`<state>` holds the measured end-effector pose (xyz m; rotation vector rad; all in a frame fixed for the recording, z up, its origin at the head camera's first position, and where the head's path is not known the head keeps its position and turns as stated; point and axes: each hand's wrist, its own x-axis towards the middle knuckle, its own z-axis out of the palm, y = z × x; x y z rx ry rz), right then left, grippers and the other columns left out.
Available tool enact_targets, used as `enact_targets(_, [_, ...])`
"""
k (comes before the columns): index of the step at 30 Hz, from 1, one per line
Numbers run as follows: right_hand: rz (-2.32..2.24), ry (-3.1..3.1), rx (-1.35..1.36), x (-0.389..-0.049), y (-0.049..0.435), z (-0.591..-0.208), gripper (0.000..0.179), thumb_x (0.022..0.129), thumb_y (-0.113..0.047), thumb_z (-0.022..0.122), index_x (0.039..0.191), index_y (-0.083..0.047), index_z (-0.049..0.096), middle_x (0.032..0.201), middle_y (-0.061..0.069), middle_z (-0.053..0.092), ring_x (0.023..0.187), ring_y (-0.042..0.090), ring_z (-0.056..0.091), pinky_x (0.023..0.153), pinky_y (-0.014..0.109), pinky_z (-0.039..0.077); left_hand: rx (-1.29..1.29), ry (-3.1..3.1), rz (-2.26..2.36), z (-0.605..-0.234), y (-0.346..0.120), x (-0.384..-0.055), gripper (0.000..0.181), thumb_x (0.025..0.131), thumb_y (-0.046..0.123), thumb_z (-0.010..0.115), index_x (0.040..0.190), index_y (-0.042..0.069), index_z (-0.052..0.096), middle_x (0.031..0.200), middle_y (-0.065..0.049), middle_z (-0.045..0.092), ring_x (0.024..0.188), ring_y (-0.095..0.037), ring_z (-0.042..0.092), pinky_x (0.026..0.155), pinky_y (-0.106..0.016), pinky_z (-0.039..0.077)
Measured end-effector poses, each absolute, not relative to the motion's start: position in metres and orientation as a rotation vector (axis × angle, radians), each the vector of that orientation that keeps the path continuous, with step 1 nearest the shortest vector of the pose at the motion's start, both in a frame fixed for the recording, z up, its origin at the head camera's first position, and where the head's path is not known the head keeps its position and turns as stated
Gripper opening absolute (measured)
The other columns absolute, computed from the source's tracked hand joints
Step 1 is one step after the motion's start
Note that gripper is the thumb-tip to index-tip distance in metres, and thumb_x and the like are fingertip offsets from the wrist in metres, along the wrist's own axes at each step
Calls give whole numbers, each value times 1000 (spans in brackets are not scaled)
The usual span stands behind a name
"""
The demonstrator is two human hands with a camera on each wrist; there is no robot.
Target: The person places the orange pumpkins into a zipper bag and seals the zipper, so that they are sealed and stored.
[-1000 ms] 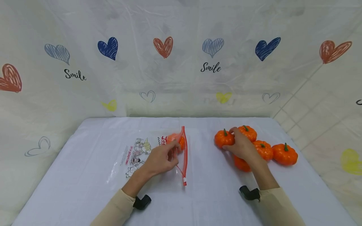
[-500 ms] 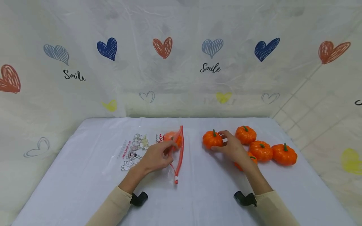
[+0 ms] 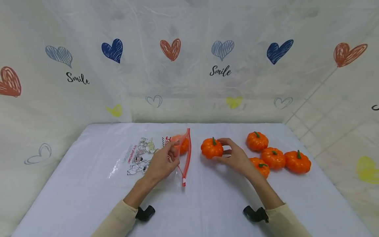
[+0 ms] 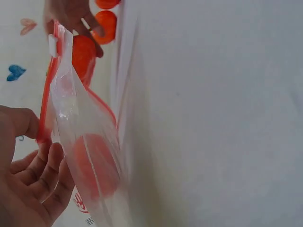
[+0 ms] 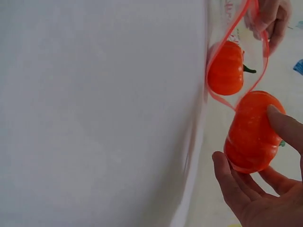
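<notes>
You appeared to be midway through bagging, bringing a glossy orange ribbed toy pumpkin with a green stem [image 3: 212,148] toward a clear plastic zip bag with a red edge [image 3: 145,154]. Your right hand [image 3: 237,158] had its grip curled round that pumpkin, just right of the bag's mouth and apart from it. Your left hand [image 3: 164,163] had its grip pinched on the bag's red edge, and the mouth gaped to the right. 1 matching pumpkin [image 5: 226,71] already lay inside, near the opening; 4 loose orange pumpkins [image 3: 273,158] sat to the right on the white-covered worktop [image 3: 207,204].

The next move seemed to call for holding the mouth wide and passing the fruit leftward through it, without snagging the rim or pushing out the 1 inside.

As for writing, the bag bore "It's playtime!" in pinkish red beside line-drawn cartoon figures, plus larger red lettering, apparently starting "To", too covered to read as a brand. Beyond, the pale heart-patterned backdrop [image 3: 189,82] said "Smile" 2 times in black script.
</notes>
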<state>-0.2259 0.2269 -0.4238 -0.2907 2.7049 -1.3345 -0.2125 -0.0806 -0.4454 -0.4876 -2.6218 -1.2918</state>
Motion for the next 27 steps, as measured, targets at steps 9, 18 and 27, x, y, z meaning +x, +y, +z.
enact_targets(9, [-1464,2594,-343,-220,211,-428,73,88,-28,85,150,-19,48,151,14,52,119,32,68,99,43,60,-401,-2570,-1431,-443,-81,-209,39,92,9,75,129,19,69,95,0,68,86,-15,61,76,-18,54])
enact_targets(18, [-1498,2527,-395,-215,203,-427,72,89,-27,83,151,-19,48,155,12,50,123,31,65,100,42,60,-394,-2511,-1568,-443,-84,-213,34,93,8,76,125,18,75,98,-6,73,87,-16,63,78,-18,55])
enact_targets(27, [-1489,2502,-462,-212,193,-426,71,91,-23,81,153,-18,48,156,13,50,123,32,64,99,41,60,-333,-2492,-1681,-439,-88,-213,27,96,14,73,122,19,76,101,-8,71,90,-20,62,74,-18,53])
